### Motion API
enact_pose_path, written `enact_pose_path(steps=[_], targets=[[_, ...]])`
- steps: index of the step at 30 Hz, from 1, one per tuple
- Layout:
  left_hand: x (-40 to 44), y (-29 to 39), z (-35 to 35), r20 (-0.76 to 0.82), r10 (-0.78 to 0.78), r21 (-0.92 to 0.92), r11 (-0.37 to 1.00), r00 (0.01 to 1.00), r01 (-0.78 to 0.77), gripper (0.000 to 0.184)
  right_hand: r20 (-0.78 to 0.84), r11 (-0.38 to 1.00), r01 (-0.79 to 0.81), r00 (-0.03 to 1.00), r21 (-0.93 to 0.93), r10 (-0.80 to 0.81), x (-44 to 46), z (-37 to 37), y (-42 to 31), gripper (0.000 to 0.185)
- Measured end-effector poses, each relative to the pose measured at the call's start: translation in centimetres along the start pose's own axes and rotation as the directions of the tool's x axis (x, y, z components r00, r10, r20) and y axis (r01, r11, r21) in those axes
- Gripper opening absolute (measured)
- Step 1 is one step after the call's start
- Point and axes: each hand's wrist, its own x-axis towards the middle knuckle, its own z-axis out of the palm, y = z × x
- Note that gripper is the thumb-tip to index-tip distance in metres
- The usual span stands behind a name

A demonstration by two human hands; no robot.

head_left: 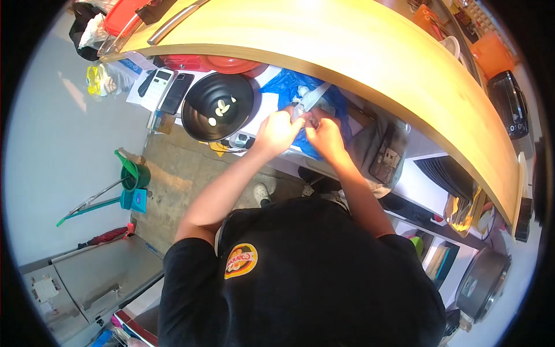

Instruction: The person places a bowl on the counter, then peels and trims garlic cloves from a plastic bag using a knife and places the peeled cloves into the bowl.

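My left hand [276, 133] is closed around the near end of a knife [314, 98], whose pale blade slants up and to the right. Right beside it, my right hand [325, 136] is pinched closed, fingertips meeting those of the left; what it holds is hidden and too small to name. Beneath both hands lies a crumpled blue plastic bag [338, 110] with whitish pieces [303, 91] on it, probably garlic. To the left, a round black dish [196, 110] contains several peeled garlic cloves [222, 104].
A curved wooden counter [324, 34] overhangs the work surface, with another knife [173, 24] on it. A phone [177, 93] and a calculator [158, 88] lie left of the dish. Black plates [448, 176] are stacked at right. A green bin [136, 175] stands on the floor.
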Motion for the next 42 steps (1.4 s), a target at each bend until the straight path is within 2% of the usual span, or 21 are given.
enact_pose_path(steps=[3, 5, 6, 9, 12, 14, 15, 18, 19, 21, 22, 23, 26, 27, 30, 33, 34, 35, 37, 40, 42], targets=[[-1.1, 0.8, 0.7, 0.005, 0.004, -0.025, 1.0, 1.0, -0.004, 0.047, -0.053, 0.995, 0.007, 0.999, -0.097, -0.012, 0.4, 0.4, 1.1, 0.014], [-1.3, 0.5, 1.0, -0.029, -0.019, -0.215, 0.976, 0.999, 0.013, 0.049, -0.05, 0.978, -0.062, 0.997, -0.201, 0.053, 1.1, -0.8, 1.0, 0.018], [-1.3, 0.4, 1.0, -0.044, -0.031, -0.308, 0.951, 0.999, 0.016, 0.05, -0.033, 0.987, -0.118, 0.993, -0.109, 0.115, 1.4, -1.2, 1.8, 0.02], [0.6, -0.9, 0.9, -0.098, -0.057, 0.035, 0.998, 0.994, 0.061, 0.045, 0.015, 0.958, -0.259, 0.966, 0.124, 0.259, 1.4, -2.4, 3.3, 0.027], [3.1, -1.9, 2.6, -0.159, 0.03, 0.193, 0.981, 0.987, 0.001, 0.04, 0.253, 0.748, -0.381, 0.924, 0.543, 0.287, 1.0, -2.7, 4.0, 0.022], [4.7, -1.7, 3.5, -0.224, 0.118, 0.279, 0.959, 0.967, -0.052, 0.04, 0.266, 0.666, -0.379, 0.925, 0.643, 0.271, 0.7, -2.2, 4.6, 0.021], [5.8, -1.5, 3.8, -0.186, 0.063, 0.252, 0.968, 0.981, -0.015, 0.041, 0.27, 0.62, -0.376, 0.927, 0.689, 0.262, 0.6, -2.0, 4.8, 0.02], [7.7, -1.8, 4.4, -0.289, 0.167, 0.19, 0.975, 0.942, -0.115, 0.043, 0.249, 0.508, -0.362, 0.928, 0.782, 0.278, 0.5, -1.4, 4.5, 0.021], [7.8, -1.3, 4.0, -0.349, 0.173, 0.088, 0.984, 0.921, -0.152, 0.046, 0.242, 0.498, -0.347, 0.934, 0.795, 0.264, 0.5, -1.1, 4.6, 0.02], [7.6, -0.6, 3.2, -0.364, 0.219, 0.234, 0.962, 0.905, -0.139, 0.044, 0.227, 0.476, -0.315, 0.945, 0.821, 0.233, 0.6, -0.7, 4.8, 0.019], [7.5, -0.5, 2.8, -0.37, 0.244, 0.305, 0.943, 0.896, -0.131, 0.042, 0.216, 0.576, -0.312, 0.949, 0.756, 0.23, 0.8, -0.6, 5.0, 0.017], [8.0, -1.1, 2.6, -0.248, 0.152, 0.116, 0.985, 0.957, -0.126, 0.029, 0.203, 0.668, -0.303, 0.953, 0.68, 0.226, 1.1, -0.6, 5.3, 0.016], [7.8, -2.0, 2.2, 0.028, 0.075, -0.108, 0.992, 0.997, -0.071, 0.019, 0.166, 0.839, -0.267, 0.963, 0.474, 0.213, 1.7, -0.6, 5.1, 0.012], [7.3, -2.5, 2.4, -0.033, 0.117, -0.167, 0.979, 0.993, -0.121, 0.019, 0.158, 0.877, -0.256, 0.965, 0.407, 0.208, 1.8, -0.5, 4.9, 0.011], [5.6, -2.3, 2.0, -0.302, 0.454, 0.114, 0.89, 0.838, -0.441, 0.025, 0.131, 0.975, -0.189, 0.976, 0.119, 0.173, 2.4, -0.5, 5.1, 0.013], [3.5, -0.9, 1.6, -0.111, 0.209, -0.343, 0.91, 0.972, -0.235, 0.024, 0.191, 0.982, -0.17, 0.97, 0.077, 0.153, 2.9, -1.2, 3.3, 0.018], [3.1, -0.9, 1.6, 0.01, 0.124, -0.489, 0.866, 0.992, -0.103, 0.025, 0.237, 0.951, -0.182, 0.964, 0.251, 0.121, 2.9, -1.2, 3.2, 0.019], [2.8, -0.9, 1.5, -0.021, 0.149, -0.644, 0.754, 0.989, -0.127, 0.027, 0.277, 0.888, -0.196, 0.958, 0.416, 0.081, 2.9, -1.1, 3.2, 0.021], [2.7, -1.2, 0.8, -0.032, 0.112, -0.668, 0.737, 0.993, -0.105, 0.027, 0.334, 0.722, -0.262, 0.941, 0.64, 0.046, 2.9, -1.1, 2.5, 0.023], [2.1, -1.2, 0.6, -0.075, 0.104, -0.685, 0.717, 0.992, -0.127, 0.024, 0.49, 0.244, -0.54, 0.839, 0.805, 0.238, 2.5, -1.3, 0.7, 0.024], [1.2, -0.5, 0.6, -0.062, 0.091, -0.763, 0.638, 0.994, -0.106, 0.021, 0.42, 0.341, -0.471, 0.882, 0.814, 0.215, 2.3, -0.1, 0.9, 0.026]])
